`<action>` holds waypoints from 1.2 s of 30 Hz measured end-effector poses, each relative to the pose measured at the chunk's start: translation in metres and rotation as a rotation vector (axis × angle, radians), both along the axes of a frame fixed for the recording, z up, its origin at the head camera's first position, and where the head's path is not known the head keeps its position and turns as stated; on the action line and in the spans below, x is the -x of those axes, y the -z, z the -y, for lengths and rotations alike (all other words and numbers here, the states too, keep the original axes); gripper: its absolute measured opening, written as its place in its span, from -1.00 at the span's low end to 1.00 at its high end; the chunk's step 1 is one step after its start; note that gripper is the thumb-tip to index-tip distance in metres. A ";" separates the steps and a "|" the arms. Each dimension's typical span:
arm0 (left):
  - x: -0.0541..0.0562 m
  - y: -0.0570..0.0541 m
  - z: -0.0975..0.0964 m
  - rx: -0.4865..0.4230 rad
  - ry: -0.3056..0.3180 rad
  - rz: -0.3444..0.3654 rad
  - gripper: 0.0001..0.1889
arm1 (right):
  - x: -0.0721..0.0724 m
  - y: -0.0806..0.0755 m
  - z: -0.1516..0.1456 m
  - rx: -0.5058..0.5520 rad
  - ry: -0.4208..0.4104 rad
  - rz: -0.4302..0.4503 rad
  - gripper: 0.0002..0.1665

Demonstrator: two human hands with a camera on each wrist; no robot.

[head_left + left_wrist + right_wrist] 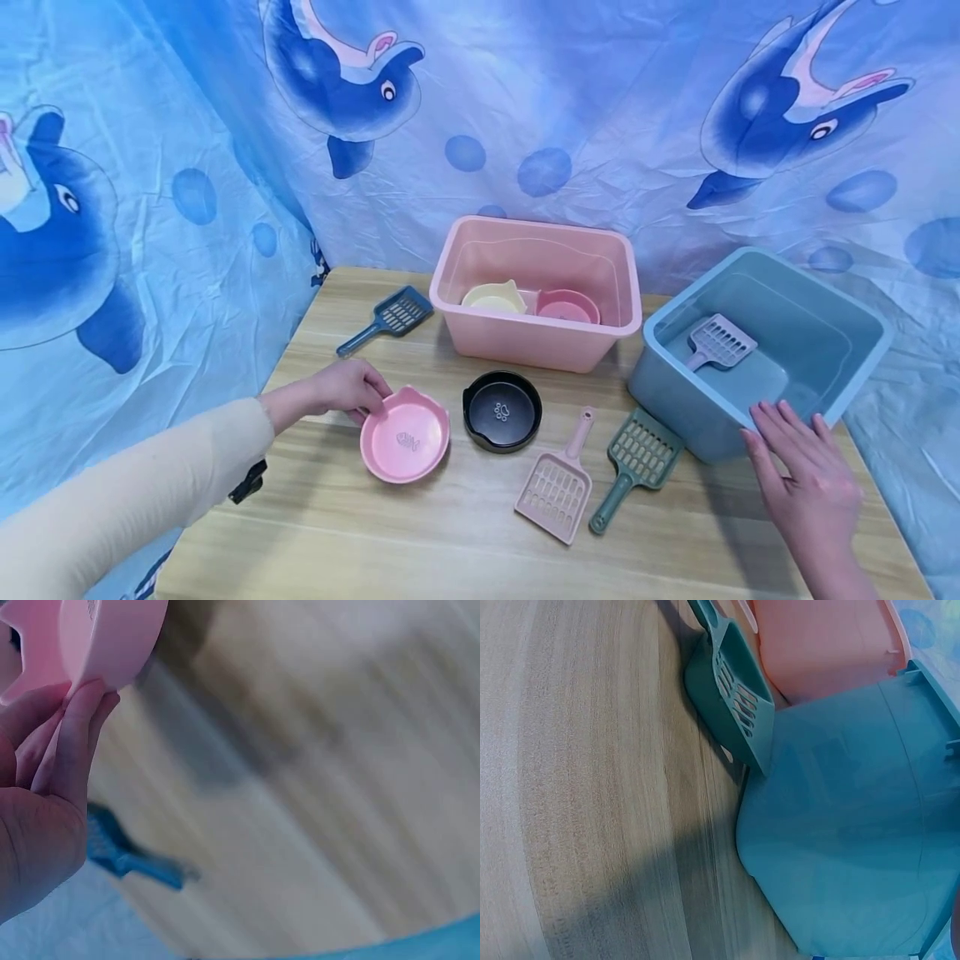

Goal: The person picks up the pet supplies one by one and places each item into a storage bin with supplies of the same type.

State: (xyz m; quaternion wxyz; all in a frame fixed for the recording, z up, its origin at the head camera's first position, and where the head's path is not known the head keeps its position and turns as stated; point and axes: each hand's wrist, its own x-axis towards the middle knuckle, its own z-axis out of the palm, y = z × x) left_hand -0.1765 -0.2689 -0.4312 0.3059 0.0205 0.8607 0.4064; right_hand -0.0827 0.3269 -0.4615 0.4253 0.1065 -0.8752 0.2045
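My left hand pinches the rim of a pink cat bowl, which has small ears and a fish-bone mark inside. In the left wrist view the thumb and fingers close over the bowl's wall, and a shadow falls on the table beside it. My right hand lies with fairly straight fingers at the near rim of a blue bin. A lilac litter scoop lies inside that bin. Just right of the pink bowl sits a black bowl with a paw mark.
A pink bin at the back holds a cream bowl and a darker pink bowl. A blue scoop lies back left. A pale pink scoop and a green scoop lie before the bins; the green one leans on the blue bin.
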 end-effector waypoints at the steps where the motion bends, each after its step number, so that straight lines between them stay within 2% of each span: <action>1: 0.004 -0.005 -0.001 0.000 0.013 -0.002 -0.74 | 0.000 0.000 -0.001 -0.004 0.004 0.004 -0.31; 5: 0.019 -0.032 -0.005 0.008 0.068 -0.019 -0.73 | -0.002 0.001 -0.005 -0.025 0.013 0.035 -0.30; 10: 0.037 -0.078 -0.015 0.021 0.148 -0.046 -0.67 | -0.005 0.000 -0.009 -0.056 0.026 0.075 -0.30; 12: 0.045 -0.097 -0.019 0.040 0.191 -0.059 -0.66 | -0.005 0.000 -0.010 -0.047 0.025 0.061 -0.30; 17: 0.071 -0.140 -0.031 0.079 0.283 -0.085 -0.63 | -0.006 0.000 -0.012 -0.044 0.038 0.059 -0.28; 22: 0.097 -0.175 -0.047 0.099 0.313 -0.106 -0.64 | -0.007 -0.001 -0.012 -0.053 0.036 0.059 -0.30; 25: 0.113 -0.192 -0.058 0.118 0.328 -0.132 -0.64 | -0.009 -0.002 -0.011 -0.074 0.038 0.080 -0.31; 29: 0.134 -0.207 -0.074 0.136 0.341 -0.177 -0.63 | -0.007 -0.001 -0.010 -0.081 0.040 0.083 -0.32; 32: 0.148 -0.213 -0.085 0.155 0.356 -0.216 -0.64 | -0.004 0.001 -0.008 -0.061 0.027 0.050 -0.33; 36: 0.163 -0.215 -0.100 0.188 0.379 -0.266 -0.67 | -0.002 0.004 -0.006 -0.047 0.010 0.029 -0.33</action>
